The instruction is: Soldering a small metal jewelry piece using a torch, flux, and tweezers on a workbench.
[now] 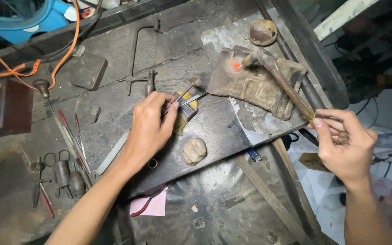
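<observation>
Our two forearms come up from the bottom edge, and the hands work well apart over a dark, scarred desk (214, 131); our left hand (153, 124) is closed in a pinch on thin metal tweezers (188, 100), whose tips run up and to the right, away from the wrist; our right hand (343, 140) is curled shut around the lower end of a brass blowtorch (286, 88); its long axis slants from that hand up and to the left, ending at a nozzle beside a small glowing red spot (236, 66); that spot sits on a worn, charred block (255, 84), which lies beyond and to the right of our left hand, and up-left of our right; we judge the tweezer tips nearer to the glow than the right hand itself, though short of the block; just below our left hand lies a pale rounded lump (194, 150); further left of it, red-handled files (71, 131) and small pliers (64, 174) lie scattered; whether the tweezers carry anything, we cannot tell.
</observation>
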